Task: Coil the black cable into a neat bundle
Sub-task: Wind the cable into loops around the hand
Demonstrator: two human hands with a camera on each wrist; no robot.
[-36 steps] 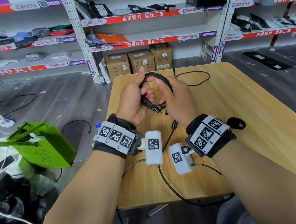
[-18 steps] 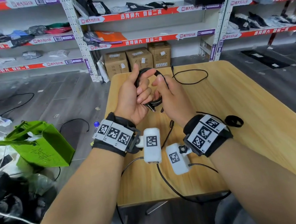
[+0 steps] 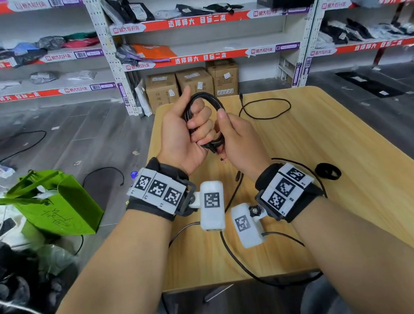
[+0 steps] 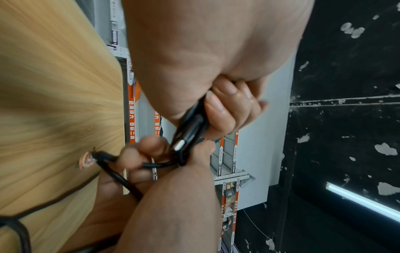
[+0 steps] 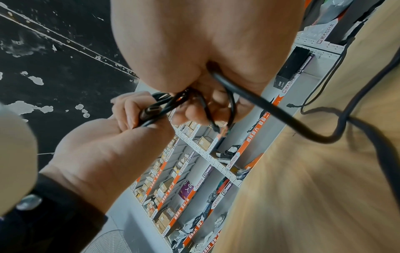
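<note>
Progress: thin black cable (image 3: 206,101) mostly looped | your left hand (image 3: 184,136) grips coil | right hand (image 3: 237,137) pinches loose tail | left: tuck end

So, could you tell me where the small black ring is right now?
In the head view the small black ring lies on the wooden table, just right of the right wrist.
</note>
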